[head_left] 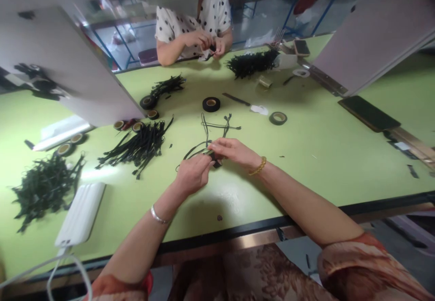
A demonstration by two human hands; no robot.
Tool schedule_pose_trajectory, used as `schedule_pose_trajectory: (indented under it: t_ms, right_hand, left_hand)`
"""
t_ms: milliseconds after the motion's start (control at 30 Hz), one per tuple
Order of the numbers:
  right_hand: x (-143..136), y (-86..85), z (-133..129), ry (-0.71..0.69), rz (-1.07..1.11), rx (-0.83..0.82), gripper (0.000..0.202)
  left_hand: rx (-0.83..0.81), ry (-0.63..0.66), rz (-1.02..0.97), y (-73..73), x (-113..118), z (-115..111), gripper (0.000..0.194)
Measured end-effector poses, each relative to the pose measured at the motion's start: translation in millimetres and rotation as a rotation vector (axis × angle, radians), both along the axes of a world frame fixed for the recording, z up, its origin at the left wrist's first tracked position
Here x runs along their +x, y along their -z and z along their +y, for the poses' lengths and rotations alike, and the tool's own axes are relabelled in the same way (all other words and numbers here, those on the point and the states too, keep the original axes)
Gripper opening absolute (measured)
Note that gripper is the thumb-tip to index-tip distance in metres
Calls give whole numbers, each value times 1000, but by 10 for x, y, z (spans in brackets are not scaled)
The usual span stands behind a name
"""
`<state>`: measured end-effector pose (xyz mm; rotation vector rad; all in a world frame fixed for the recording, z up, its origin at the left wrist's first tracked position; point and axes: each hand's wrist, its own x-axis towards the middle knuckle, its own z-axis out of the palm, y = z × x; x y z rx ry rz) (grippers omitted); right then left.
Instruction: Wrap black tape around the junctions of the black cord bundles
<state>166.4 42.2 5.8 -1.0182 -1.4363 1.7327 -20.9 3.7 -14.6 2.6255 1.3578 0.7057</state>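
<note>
Left hand over likely cable, tape roll beyond

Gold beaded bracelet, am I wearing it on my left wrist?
No, the gold beaded bracelet circles your right wrist, while the left wrist has a silver bangle.

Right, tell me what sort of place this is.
Probably a cable-assembly workshop: piles of black cables, rolls of black tape, and another person doing handwork across the green workbench.
</note>
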Motion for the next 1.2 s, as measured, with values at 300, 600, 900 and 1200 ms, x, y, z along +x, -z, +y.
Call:
schedule_pose_trajectory:
  t_ms: [300,600,900,1200]
  right_hand:
    - [-133,82,-90,356,244,-45,47]
    - [-77,-137,-162,291,308,147,47]
    - [8,12,-42,112,74,376,38]
    - [-16,17,-47,184,-149,422,41]
  left_hand:
    - [-53,12,60,34,120,-60,28]
    - [-440,-291,-395,-98,137,-17,17]
    - [-889,-242,-1191,-153,86,74,34]
    - [-399,-138,-637,-83,128,-10,16]
